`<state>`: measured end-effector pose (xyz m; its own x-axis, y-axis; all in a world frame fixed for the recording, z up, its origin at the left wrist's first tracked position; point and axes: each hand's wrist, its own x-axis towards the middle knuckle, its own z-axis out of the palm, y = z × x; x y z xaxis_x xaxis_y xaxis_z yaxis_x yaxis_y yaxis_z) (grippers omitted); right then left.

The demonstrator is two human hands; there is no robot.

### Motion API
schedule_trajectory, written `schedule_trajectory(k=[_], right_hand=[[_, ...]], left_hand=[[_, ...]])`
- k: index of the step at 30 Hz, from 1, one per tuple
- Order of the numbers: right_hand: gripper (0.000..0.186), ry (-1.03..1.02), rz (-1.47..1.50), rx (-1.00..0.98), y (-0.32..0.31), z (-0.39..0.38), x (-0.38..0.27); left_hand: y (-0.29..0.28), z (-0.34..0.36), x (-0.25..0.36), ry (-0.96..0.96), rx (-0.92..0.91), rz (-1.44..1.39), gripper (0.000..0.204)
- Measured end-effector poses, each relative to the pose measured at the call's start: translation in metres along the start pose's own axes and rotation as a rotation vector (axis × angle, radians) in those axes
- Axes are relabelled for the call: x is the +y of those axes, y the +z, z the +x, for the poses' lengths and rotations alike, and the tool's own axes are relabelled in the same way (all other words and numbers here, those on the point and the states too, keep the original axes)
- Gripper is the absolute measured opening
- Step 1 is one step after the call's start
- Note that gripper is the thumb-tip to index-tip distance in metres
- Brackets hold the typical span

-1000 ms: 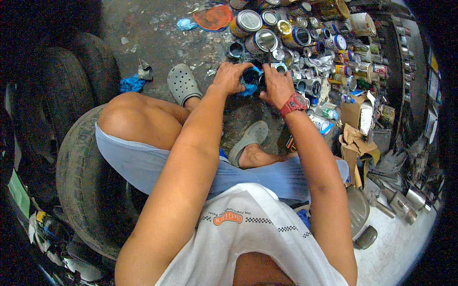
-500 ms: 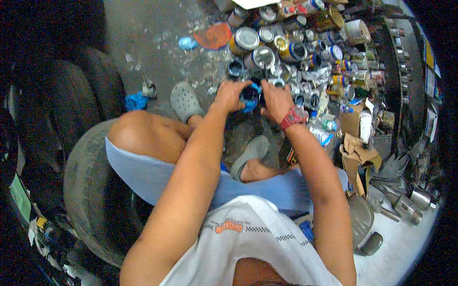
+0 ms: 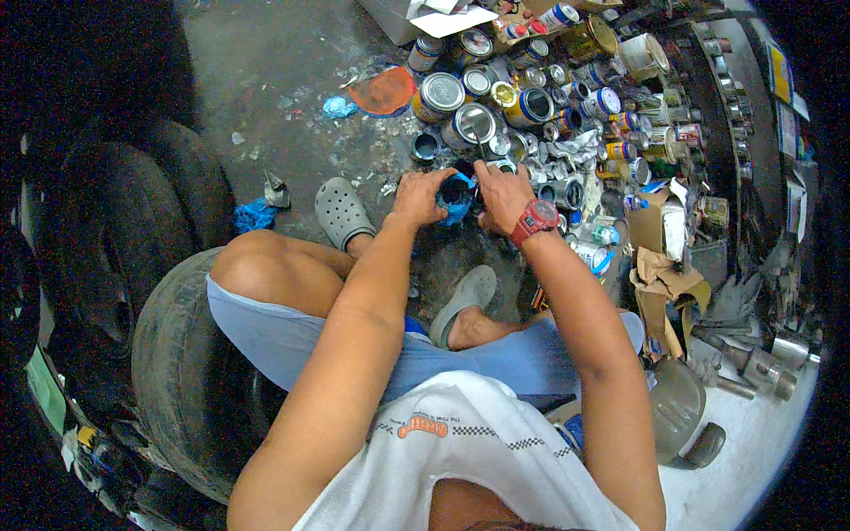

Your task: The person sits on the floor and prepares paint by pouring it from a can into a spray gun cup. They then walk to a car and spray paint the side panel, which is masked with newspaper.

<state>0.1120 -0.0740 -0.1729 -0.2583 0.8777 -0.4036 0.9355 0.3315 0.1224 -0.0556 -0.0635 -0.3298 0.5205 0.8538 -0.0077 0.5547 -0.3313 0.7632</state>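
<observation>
My left hand [image 3: 418, 199] grips the left side of a small dark can [image 3: 457, 189] smeared with bright blue. My right hand [image 3: 503, 196], below a red wristwatch [image 3: 537, 218], is closed around a thin dark tool [image 3: 481, 149] at the can's right side; its tip and the fingertips are partly hidden. A dark open tin [image 3: 426, 145] stands just beyond, beside a larger silver-topped can [image 3: 474, 124].
Many paint cans [image 3: 620, 124] crowd the right, with torn cardboard [image 3: 660, 283] nearer me. Stacked tyres [image 3: 177, 372] are at left. A blue rag [image 3: 254, 215] and an orange patch [image 3: 382, 91] lie on the stained floor. My sandalled feet [image 3: 343, 212] are below my hands.
The view has tilted, so the scene sits lower and a white sheet shows at the top. My hands stay on the blue-smeared can, with little change in grip.
</observation>
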Motion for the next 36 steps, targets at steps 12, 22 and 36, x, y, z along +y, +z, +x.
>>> schedule_trajectory(k=[12,22,36], right_hand=[[0.042,-0.01,0.003,-0.055,-0.008,0.0,-0.002],[0.028,-0.034,-0.023,-0.031,0.003,0.008,0.002],[0.056,-0.016,-0.045,-0.11,0.014,0.024,-0.003]], left_hand=[[0.002,0.002,0.0,-0.019,-0.058,0.014,0.086],[-0.004,0.004,0.006,-0.034,-0.11,0.049,0.09],[0.0,0.003,0.006,-0.041,-0.095,0.037,0.084]])
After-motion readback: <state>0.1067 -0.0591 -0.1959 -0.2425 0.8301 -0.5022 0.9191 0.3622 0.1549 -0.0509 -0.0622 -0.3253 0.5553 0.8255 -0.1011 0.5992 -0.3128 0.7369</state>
